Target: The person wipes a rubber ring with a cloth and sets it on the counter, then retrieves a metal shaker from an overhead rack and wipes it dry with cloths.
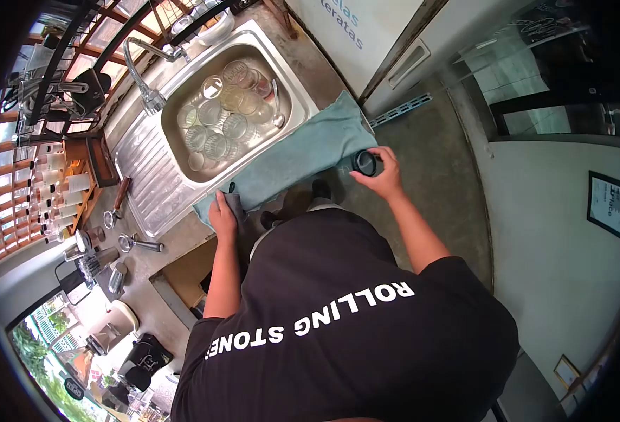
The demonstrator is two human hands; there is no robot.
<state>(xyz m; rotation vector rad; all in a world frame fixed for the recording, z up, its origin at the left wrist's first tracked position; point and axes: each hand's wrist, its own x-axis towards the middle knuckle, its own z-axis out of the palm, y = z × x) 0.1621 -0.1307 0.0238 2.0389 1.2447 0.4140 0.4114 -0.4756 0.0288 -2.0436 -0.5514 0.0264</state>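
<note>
My right hand (386, 177) is wrapped round a small dark round cup (364, 164), its mouth turned up toward me, held just off the front edge of the sink. My left hand (223, 215) is closed on a grey cloth (235, 205) near the front left corner of the sink. A teal towel (282, 158) lies along the counter's front edge between my hands. Beyond it is the steel sink (292, 105), whose basin holds several clear glasses (215, 144) and a spoon (279, 121).
A faucet (153, 98) arches over the basin, with a ribbed drainboard (157, 193) at its left. Two portafilters (138, 244) lie on the counter further left, near bottles on a wooden rack (81, 193). A white fridge (366, 42) stands right of the sink.
</note>
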